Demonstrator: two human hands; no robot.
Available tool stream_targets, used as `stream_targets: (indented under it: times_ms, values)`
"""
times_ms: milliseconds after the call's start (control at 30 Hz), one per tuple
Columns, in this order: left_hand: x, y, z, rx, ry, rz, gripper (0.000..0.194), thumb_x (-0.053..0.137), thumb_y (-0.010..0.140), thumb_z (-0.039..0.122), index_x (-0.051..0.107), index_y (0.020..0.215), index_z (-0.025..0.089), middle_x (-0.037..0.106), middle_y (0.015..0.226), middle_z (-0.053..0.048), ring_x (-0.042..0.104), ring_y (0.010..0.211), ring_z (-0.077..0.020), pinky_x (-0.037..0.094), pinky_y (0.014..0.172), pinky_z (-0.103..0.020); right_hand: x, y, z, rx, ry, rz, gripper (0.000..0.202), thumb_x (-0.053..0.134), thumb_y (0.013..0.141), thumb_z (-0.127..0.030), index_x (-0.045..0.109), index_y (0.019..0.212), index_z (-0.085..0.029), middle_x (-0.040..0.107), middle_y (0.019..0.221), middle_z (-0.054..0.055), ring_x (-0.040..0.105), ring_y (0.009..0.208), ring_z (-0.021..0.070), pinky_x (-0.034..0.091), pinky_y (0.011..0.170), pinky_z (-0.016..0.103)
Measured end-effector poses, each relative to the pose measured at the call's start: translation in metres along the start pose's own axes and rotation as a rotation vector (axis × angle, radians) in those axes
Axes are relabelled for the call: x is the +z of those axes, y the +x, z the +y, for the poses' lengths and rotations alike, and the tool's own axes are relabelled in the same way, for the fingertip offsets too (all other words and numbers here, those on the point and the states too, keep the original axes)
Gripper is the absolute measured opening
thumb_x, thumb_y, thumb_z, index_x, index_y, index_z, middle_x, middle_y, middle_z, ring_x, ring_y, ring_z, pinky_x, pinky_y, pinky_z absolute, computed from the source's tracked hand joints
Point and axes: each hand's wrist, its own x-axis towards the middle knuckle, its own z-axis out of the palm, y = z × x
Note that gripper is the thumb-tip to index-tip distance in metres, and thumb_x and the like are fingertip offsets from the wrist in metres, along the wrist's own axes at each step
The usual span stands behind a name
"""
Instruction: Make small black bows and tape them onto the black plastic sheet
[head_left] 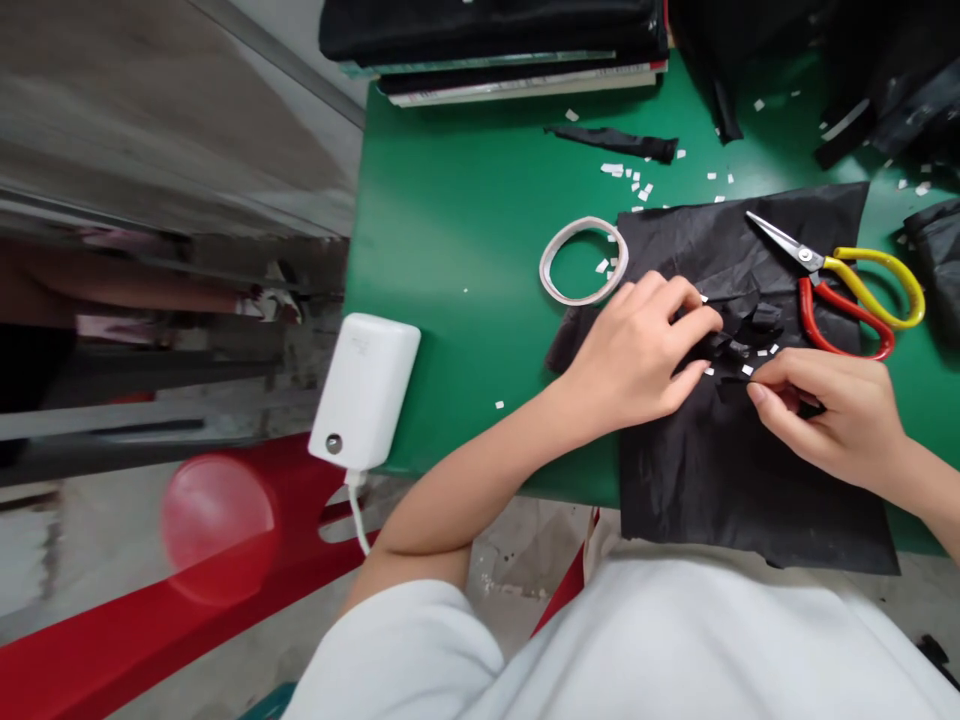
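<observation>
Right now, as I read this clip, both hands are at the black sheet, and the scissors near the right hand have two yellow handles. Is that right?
Not quite: the head view shows the scissors with one yellow handle and one red handle. The left hand and right hand are indeed at the black sheet.

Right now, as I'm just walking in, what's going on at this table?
A person is working with small black scraps on a black sheet. Their left hand rests over the scraps, while the right hand appears to pinch a small black strip. Scissors lie unheld, partly on the sheet. A white ring sits beyond the left hand, and white bits are scattered about.
</observation>
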Motion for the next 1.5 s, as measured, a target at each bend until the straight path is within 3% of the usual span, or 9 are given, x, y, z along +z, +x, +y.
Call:
stream_targets:
  times_ms: [233,400,533,767,1000,1100,1167,1333,1500]
  values:
    - [0.024,0.001,0.001,0.031,-0.014,0.164,0.019,0.049,0.095,0.024,0.065,0.096,0.014,0.063,0.096,-0.008,0.055,0.089,-0.0189,0.047,0.081,-0.031,0.003,-0.002,0.008,-0.048,-0.002,-0.017,0.011,0.055,0.087,-0.012,0.056,0.078,-0.019,0.054,0.059,-0.004,0.044,0.049,0.0061,0.034,0.047,0.019]
    - [0.015,0.002,0.003,-0.051,-0.319,0.227,0.012,0.052,0.093,0.018,0.063,0.094,0.014,0.062,0.095,-0.005,0.059,0.086,-0.0136,0.05,0.08,-0.026,0.005,-0.001,0.015,-0.057,0.046,-0.02,0.012,0.053,0.088,-0.015,0.058,0.078,-0.019,0.055,0.06,-0.003,0.044,0.049,0.0071,0.034,0.046,0.02]
    - [0.005,0.002,0.004,-0.093,-0.445,0.159,0.01,0.055,0.091,0.02,0.063,0.094,0.015,0.061,0.085,-0.002,0.057,0.071,-0.0101,0.046,0.066,-0.022,0.006,-0.002,0.021,-0.116,0.017,-0.092,0.013,0.052,0.089,-0.018,0.06,0.079,-0.018,0.053,0.059,-0.002,0.048,0.054,0.0091,0.038,0.052,0.021]
    - [0.002,0.004,0.006,-0.197,-0.373,-0.068,0.018,0.056,0.09,0.022,0.059,0.106,0.014,0.063,0.067,0.002,0.057,0.059,-0.0113,0.038,0.058,-0.021,0.008,-0.004,0.026,-0.204,-0.378,-0.133,0.021,0.048,0.091,-0.019,0.061,0.074,-0.018,0.058,0.062,0.001,0.052,0.059,0.0126,0.038,0.056,0.025]
    - [-0.025,0.009,-0.007,-0.321,-0.107,-0.02,0.024,0.052,0.093,0.038,0.064,0.1,0.018,0.066,0.072,-0.002,0.06,0.068,-0.0168,0.042,0.065,-0.027,-0.009,-0.001,0.039,-0.23,-0.535,-0.095,0.023,0.049,0.094,-0.026,0.059,0.076,-0.018,0.061,0.066,0.003,0.057,0.067,0.0169,0.042,0.063,0.029]
    - [-0.033,0.013,-0.024,-0.415,0.159,0.084,0.023,0.051,0.091,0.023,0.062,0.108,0.012,0.065,0.101,-0.013,0.06,0.097,-0.0245,0.048,0.085,-0.036,-0.024,0.002,0.05,-0.105,-0.516,0.058,0.014,0.045,0.095,-0.024,0.058,0.092,-0.02,0.067,0.087,0.006,0.062,0.081,0.0181,0.047,0.074,0.029]
    - [-0.033,0.016,-0.034,-0.484,0.247,0.003,0.028,0.05,0.09,0.024,0.061,0.11,0.007,0.061,0.109,-0.019,0.056,0.106,-0.0302,0.047,0.092,-0.043,-0.033,0.003,0.057,-0.027,-0.572,0.117,0.015,0.047,0.093,-0.026,0.057,0.1,-0.017,0.065,0.088,0.009,0.06,0.084,0.0241,0.048,0.075,0.035]
    - [-0.024,0.019,-0.052,-0.431,0.129,-0.055,0.02,0.047,0.088,0.02,0.066,0.088,0.013,0.066,0.094,-0.01,0.062,0.087,-0.0206,0.05,0.084,-0.032,-0.039,0.0,0.069,0.258,-0.653,-0.05,0.033,0.051,0.085,-0.031,0.051,0.114,-0.015,0.061,0.105,0.015,0.062,0.091,0.0301,0.049,0.075,0.039]
    - [-0.028,0.014,-0.065,-0.488,0.063,0.063,0.023,0.043,0.09,0.019,0.061,0.077,0.013,0.066,0.079,-0.009,0.063,0.075,-0.0184,0.05,0.076,-0.031,-0.034,-0.001,0.076,0.306,-0.525,-0.008,0.031,0.051,0.084,-0.032,0.049,0.111,-0.018,0.065,0.106,0.014,0.066,0.091,0.0274,0.051,0.076,0.037]
